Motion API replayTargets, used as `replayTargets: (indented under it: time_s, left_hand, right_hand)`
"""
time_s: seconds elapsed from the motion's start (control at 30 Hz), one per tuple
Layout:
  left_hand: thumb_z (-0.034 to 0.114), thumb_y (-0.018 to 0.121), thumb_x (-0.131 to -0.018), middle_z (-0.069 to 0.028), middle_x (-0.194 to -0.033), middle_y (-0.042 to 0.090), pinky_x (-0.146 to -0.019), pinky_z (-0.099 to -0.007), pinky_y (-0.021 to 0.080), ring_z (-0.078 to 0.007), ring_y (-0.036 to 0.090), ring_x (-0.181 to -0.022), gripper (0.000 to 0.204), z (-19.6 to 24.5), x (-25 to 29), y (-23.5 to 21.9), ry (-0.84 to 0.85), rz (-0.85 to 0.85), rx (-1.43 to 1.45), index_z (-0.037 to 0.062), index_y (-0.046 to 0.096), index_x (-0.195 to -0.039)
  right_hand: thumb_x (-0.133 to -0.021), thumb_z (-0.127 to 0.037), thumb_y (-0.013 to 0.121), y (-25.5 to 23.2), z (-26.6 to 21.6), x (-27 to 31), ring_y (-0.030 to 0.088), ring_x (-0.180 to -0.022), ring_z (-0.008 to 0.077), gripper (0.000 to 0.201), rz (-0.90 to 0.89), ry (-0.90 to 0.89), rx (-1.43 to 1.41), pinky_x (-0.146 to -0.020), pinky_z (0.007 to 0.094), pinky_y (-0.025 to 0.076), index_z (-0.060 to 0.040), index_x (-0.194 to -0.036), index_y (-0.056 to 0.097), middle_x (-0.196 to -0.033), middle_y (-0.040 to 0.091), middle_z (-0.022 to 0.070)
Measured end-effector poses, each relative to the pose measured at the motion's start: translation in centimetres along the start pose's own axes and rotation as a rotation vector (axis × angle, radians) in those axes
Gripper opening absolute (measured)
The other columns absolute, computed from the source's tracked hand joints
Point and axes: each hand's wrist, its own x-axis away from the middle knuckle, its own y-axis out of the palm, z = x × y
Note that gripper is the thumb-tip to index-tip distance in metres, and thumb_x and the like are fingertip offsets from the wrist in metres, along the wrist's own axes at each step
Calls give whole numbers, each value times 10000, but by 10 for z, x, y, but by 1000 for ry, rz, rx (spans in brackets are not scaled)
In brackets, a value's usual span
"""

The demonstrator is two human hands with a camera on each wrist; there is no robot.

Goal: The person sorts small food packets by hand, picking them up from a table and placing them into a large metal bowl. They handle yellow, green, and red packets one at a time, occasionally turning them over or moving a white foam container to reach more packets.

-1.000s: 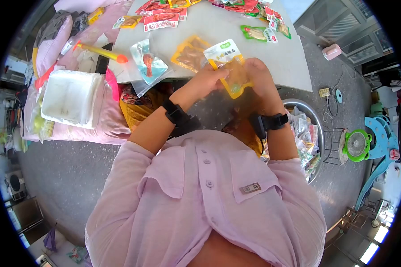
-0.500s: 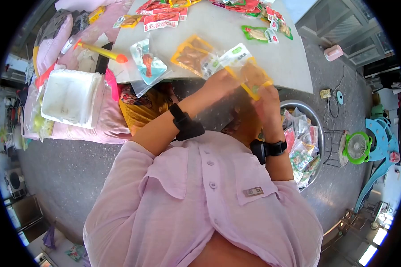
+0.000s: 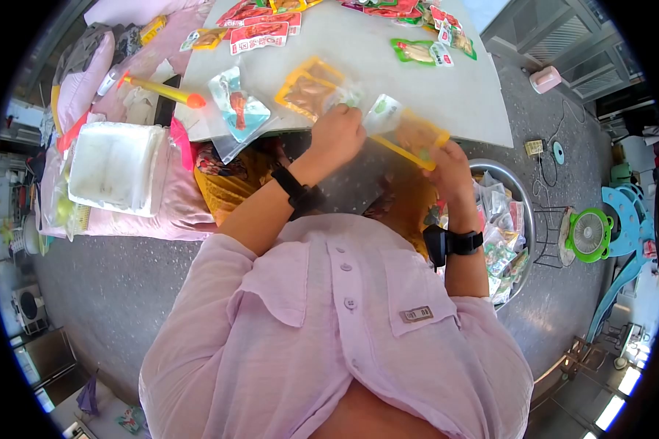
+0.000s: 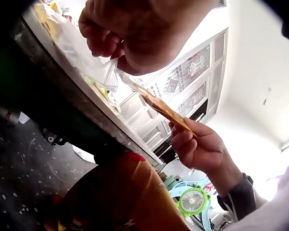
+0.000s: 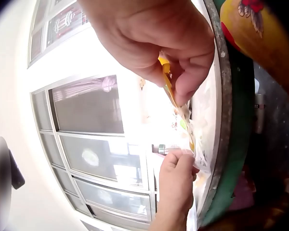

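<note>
My right hand [image 3: 450, 170] pinches one end of a yellow-edged food packet [image 3: 417, 139] with a white, green-marked top, held over the table's near edge. Its white end points toward my left hand [image 3: 337, 135]. The left wrist view has the left hand [image 4: 139, 36] pinching the edge of a clear plastic bag [image 4: 98, 67], with the packet [image 4: 164, 108] reaching up close to the bag's edge. Another yellow-edged packet [image 3: 307, 89] lies flat on the table beyond the left hand. To its left is a blue-and-white packet [image 3: 238, 110] on clear plastic.
Red packets [image 3: 260, 36] and green ones [image 3: 417, 51] lie farther back on the white table [image 3: 483, 110]. A metal basin [image 3: 523, 197] full of packets stands on the floor at right. At left, a white foam box [image 3: 113, 164] rests on pink cloth.
The left hand has let go of the yellow-edged packet and moved left to the clear bag. The right hand has shifted right and down, and the packet has tilted toward the left hand.
</note>
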Motion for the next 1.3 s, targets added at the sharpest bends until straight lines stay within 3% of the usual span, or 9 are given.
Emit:
replayTargets:
  time_s: [0.23, 0.33, 0.5, 0.57, 0.73, 0.8, 1.0, 1.1, 1.3]
  left_hand:
    - [104, 491, -671, -125, -640, 486, -489, -397, 418, -307, 499, -568, 75, 5, -1, -9, 52, 14, -18, 34, 470, -655]
    - [102, 505, -666, -107, -612, 482, -461, -385, 414, -292, 502, -536, 64, 8, -3, -11, 111, 35, -80, 49, 473, -650]
    - [91, 510, -661, -89, -595, 478, -435, -372, 412, -272, 510, -512, 51, 10, -6, -12, 149, 123, -76, 61, 474, -639]
    - [91, 513, -657, -89, -600, 479, -435, -371, 413, -270, 511, -516, 52, 11, -6, -13, 154, 129, -84, 61, 475, -638]
    - [109, 536, -626, -95, -633, 474, -439, -366, 402, -262, 510, -553, 100, 6, -2, -6, 252, 88, -95, 52, 490, -694]
    - [109, 537, -626, -95, -638, 472, -445, -371, 400, -266, 509, -562, 101, 5, -1, -5, 260, 116, -72, 50, 484, -689]
    - [109, 530, -646, -80, -646, 467, -466, -359, 411, -259, 503, -560, 71, 6, 0, -9, 233, 132, -50, 68, 504, -697]
    - [112, 522, -663, -73, -651, 472, -486, -355, 419, -253, 506, -569, 67, 9, 2, -10, 225, 146, -48, 74, 516, -718]
    - [118, 516, -674, -73, -660, 476, -502, -352, 418, -249, 505, -590, 78, 6, -1, -9, 263, 208, -51, 65, 518, -731]
  right_hand:
    - [-790, -121, 495, 18, -17, -7, 547, -595, 130, 153, 13, 12, 219, -490, 211, 450, -10, -894, 504, -780, 558, 69]
    - [-794, -124, 498, 24, -4, -28, 547, -613, 147, 140, -52, 0, -35, -507, 222, 454, -18, -884, 483, -801, 550, 74]
    - [-802, -96, 473, 34, 38, -72, 544, -685, 161, 97, -307, -784, 531, -561, 269, 465, -24, -867, 468, -860, 538, 85]
    - [-800, -76, 462, 41, 48, -95, 541, -710, 162, 94, -372, -775, 410, -583, 290, 469, -20, -875, 473, -881, 535, 90]
    - [-780, -10, 436, 95, 7, -79, 544, -744, 177, 159, -381, -264, -100, -624, 306, 471, 11, -928, 491, -885, 540, 105]
    - [-771, 13, 415, 93, 6, -84, 547, -737, 184, 186, -344, -200, 72, -609, 295, 470, 15, -937, 498, -867, 546, 104]
    - [-742, 55, 404, 77, 29, -101, 555, -701, 194, 210, -341, -390, 270, -546, 291, 465, 8, -915, 514, -838, 555, 105]
    - [-734, 69, 409, 77, 19, -95, 557, -739, 201, 205, -306, -222, 368, -590, 298, 470, 13, -898, 520, -849, 556, 109]
    - [-742, 73, 404, 83, 19, -88, 549, -824, 221, 214, -294, -228, -6, -712, 322, 463, 29, -918, 517, -910, 554, 124]
